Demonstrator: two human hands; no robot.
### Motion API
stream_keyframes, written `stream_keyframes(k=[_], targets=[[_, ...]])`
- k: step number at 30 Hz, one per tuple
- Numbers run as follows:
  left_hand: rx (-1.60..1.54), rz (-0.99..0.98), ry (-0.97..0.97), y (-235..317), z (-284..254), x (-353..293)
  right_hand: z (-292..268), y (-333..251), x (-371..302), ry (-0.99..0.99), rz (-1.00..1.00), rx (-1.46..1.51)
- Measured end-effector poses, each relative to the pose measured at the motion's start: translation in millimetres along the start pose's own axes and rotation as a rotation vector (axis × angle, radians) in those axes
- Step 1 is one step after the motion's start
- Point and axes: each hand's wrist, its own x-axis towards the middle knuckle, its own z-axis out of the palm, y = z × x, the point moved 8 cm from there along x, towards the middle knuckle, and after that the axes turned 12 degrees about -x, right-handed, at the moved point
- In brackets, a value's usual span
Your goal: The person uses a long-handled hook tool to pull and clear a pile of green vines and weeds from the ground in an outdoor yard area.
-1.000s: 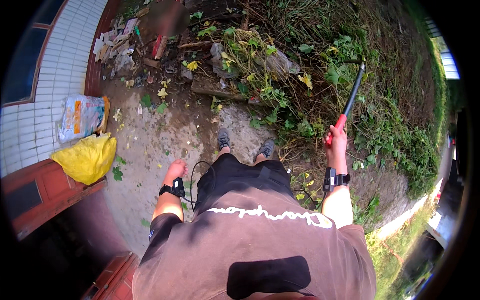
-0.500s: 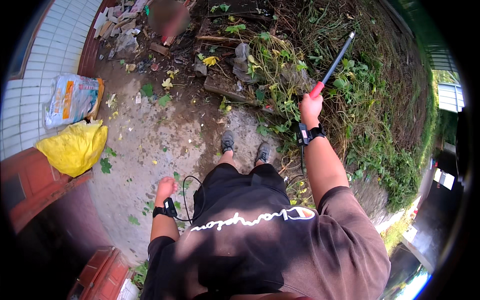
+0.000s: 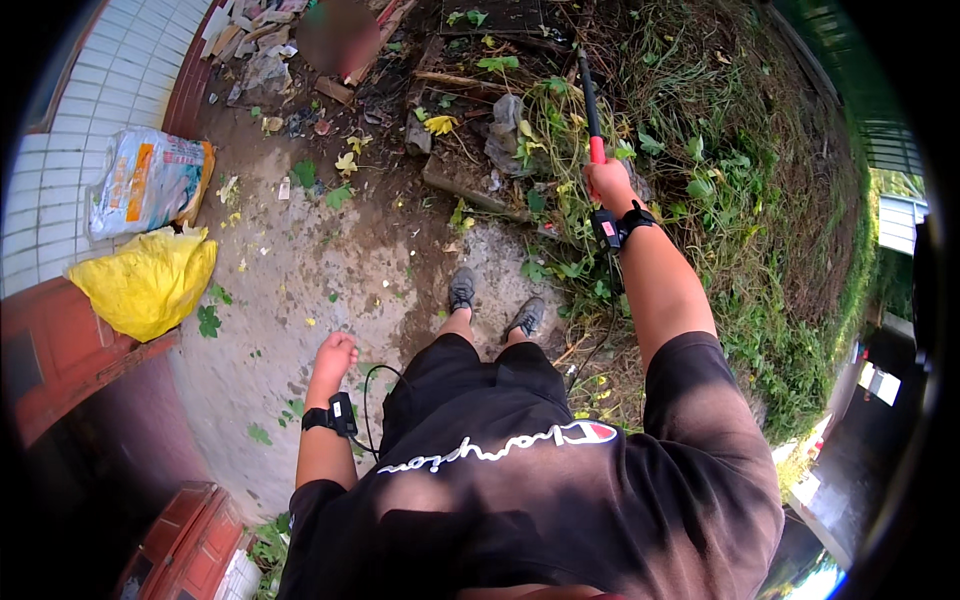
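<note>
My right hand (image 3: 608, 183) is raised in front of me and grips the red handle of a long dark blade (image 3: 588, 100), which points away over the weeds (image 3: 570, 215) beyond my feet. My left hand (image 3: 334, 353) hangs loosely at my side, fingers curled, holding nothing. Both wrists carry black bands. My grey shoes (image 3: 462, 290) stand on bare concrete ground at the edge of the overgrown patch.
A yellow plastic bag (image 3: 148, 280) and a white printed sack (image 3: 145, 185) lie at the left by a white tiled wall (image 3: 75, 140). Rubble and broken slabs (image 3: 255, 45) lie ahead at the left. Grass slopes up at the right (image 3: 760, 200). Red brick edging (image 3: 70, 350) runs at the lower left.
My right hand has swung the blade leftward and forward, from pointing up-right to pointing nearly straight ahead over the weeds. My left hand has stayed at my side.
</note>
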Motion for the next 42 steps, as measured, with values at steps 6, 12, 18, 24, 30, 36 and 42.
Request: stream_keyframes(k=[6, 12, 18, 24, 30, 36, 42], targets=[[0.024, 0.044, -0.002, -1, -4, -7, -16, -49, -12, -0.048, 0.06, -0.069], [0.045, -0.022, -0.014, -41, -8, -7, -54, -69, -31, -0.098, 0.088, -0.004], [0.056, -0.066, -0.016, -43, 1, 3, -53, -78, -6, -0.043, 0.015, -0.273], [0.042, 0.019, -0.057, -9, 20, 10, -63, -112, -12, -0.033, -0.028, -0.625], [0.034, -0.01, -0.033, 12, 27, 21, -66, -136, 2, -0.118, -0.022, -0.65], [0.004, 0.03, -0.003, 38, 33, 40, -62, -147, 56, -0.103, -0.038, -0.61], [0.004, 0.022, 0.021, 82, 3, 67, -45, -164, 78, -0.178, 0.094, -0.653]])
